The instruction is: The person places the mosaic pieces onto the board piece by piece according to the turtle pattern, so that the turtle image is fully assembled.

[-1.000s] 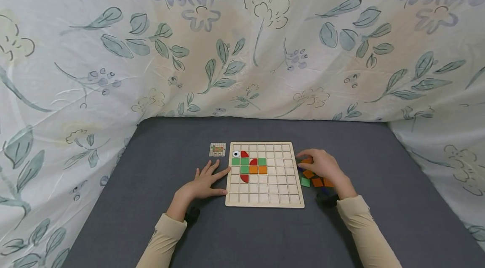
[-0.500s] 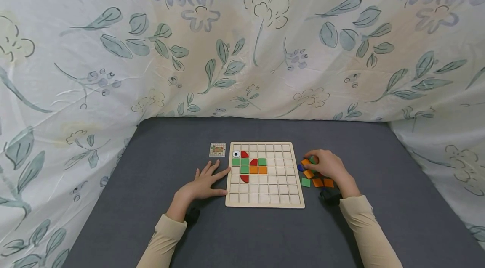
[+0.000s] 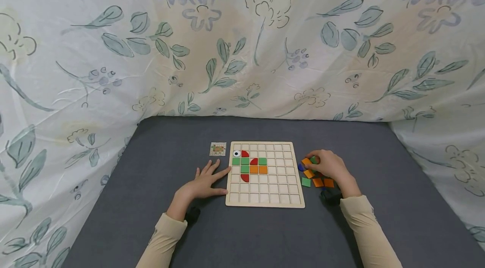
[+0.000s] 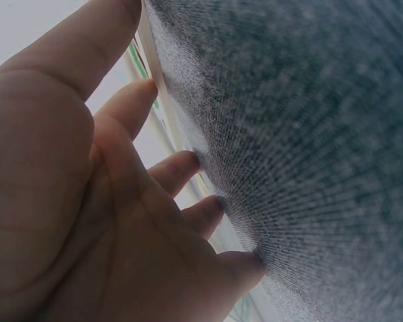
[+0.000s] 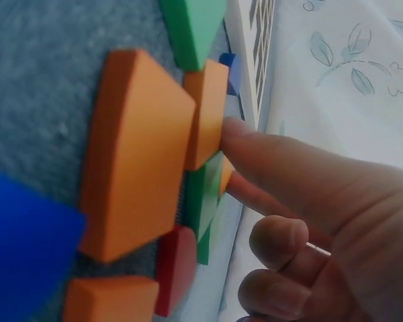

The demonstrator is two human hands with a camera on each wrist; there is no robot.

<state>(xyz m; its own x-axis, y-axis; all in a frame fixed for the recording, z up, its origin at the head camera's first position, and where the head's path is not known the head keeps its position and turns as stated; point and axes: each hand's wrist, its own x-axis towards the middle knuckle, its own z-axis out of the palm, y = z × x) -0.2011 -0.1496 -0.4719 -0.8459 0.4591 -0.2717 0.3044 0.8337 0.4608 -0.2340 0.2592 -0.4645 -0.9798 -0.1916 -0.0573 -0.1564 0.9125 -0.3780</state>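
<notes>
Spread fingers of my left hand rest at the left edge of the square wooden grid board. In the left wrist view the left hand has its fingertips against the cloth and the board's side. On the board lie a white eye tile, green squares, orange squares and red quarter-circle tiles. My right hand is in the loose pile right of the board, thumb and forefinger seeming to pinch an orange tile; their contact is partly hidden. A green piece shows by the thumb.
A small pattern card lies left of the board's upper corner. Around the right hand are loose blocks: a green square, orange squares, a blue piece, and a red one. Floral cloth hangs behind the grey table.
My right hand has drawn slightly to the right within the pile, uncovering the blue piece and an orange tile. Over the last half second it stays nearly still. The left hand has not moved.
</notes>
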